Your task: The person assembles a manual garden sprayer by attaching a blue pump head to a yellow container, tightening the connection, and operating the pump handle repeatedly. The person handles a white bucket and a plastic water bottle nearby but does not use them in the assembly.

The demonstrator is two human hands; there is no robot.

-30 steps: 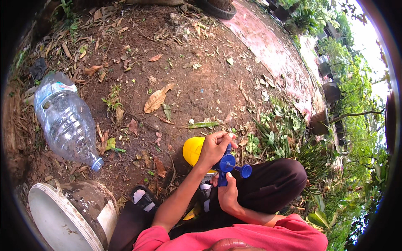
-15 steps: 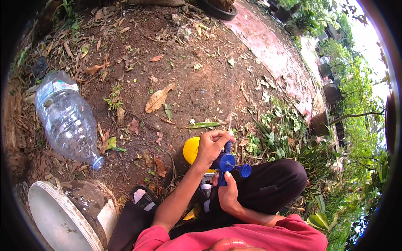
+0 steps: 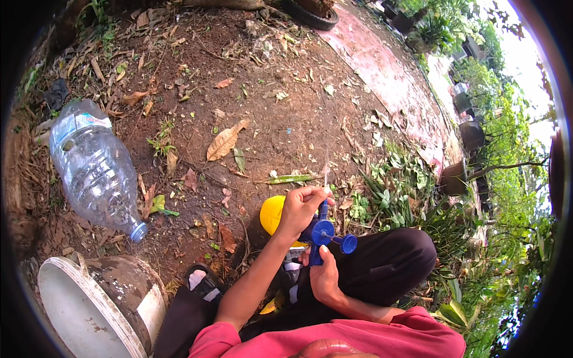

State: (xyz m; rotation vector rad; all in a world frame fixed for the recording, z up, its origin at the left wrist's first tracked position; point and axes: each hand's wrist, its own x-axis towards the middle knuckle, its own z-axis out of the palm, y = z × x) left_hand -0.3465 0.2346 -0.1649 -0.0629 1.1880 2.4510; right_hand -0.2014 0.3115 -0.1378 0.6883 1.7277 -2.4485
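Observation:
A pressure sprayer with a yellow tank (image 3: 271, 215) and a blue pump head (image 3: 323, 231) is held between my hands, above my bent knee. My left hand (image 3: 301, 206) pinches the nozzle at the far end of the blue head, and its wrist hides part of the tank. Around the blue handle my right hand (image 3: 325, 279) is wrapped, with the thumb on the near side. A blue round-topped plunger knob (image 3: 348, 243) sticks out to the right. From the nozzle a thin pale streak, apparently liquid, runs away over the soil.
A large clear plastic bottle (image 3: 95, 170) with a blue cap lies on the soil at left. Nearer, a dirty white bucket (image 3: 134, 286) rests tipped on its side. Plants (image 3: 394, 179) and a dark pot (image 3: 455, 178) line the right. A tire (image 3: 313, 18) and reddish paving (image 3: 388, 65) lie farther off.
Both hands keep their hold on the sprayer, nearly still. The pale streak beyond the nozzle looks slightly different; the view has shifted a little.

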